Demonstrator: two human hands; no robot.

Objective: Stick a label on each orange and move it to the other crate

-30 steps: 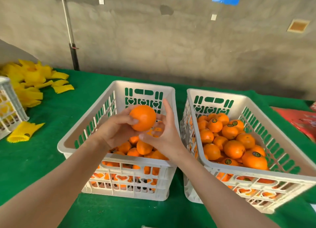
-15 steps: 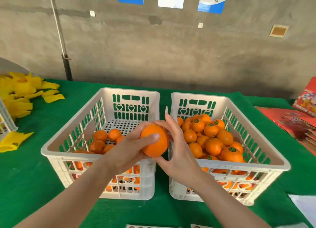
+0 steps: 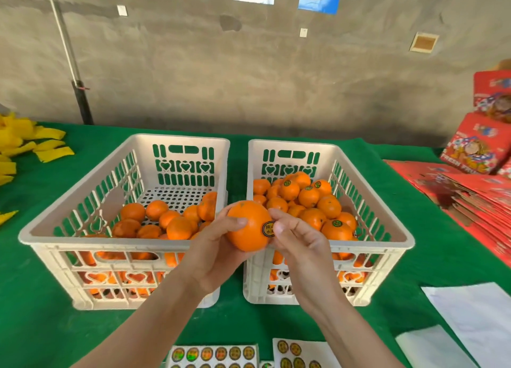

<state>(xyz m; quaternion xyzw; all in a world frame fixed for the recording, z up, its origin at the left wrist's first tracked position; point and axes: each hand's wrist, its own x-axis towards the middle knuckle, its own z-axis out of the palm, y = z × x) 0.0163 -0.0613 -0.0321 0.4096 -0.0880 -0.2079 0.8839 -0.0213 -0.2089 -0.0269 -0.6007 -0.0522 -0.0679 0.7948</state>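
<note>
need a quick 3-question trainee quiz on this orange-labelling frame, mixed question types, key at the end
1. True or false: the sticker sheets lie on the green cloth, nearer the person than both crates.
2. Compare the left crate and the right crate. Oranges with visible labels lie in: A) left, B) right, C) both.
3. Fill in: the left hand grips the orange while the right hand's thumb presses its ___.
Key: 1 true; 2 B; 3 label.
</note>
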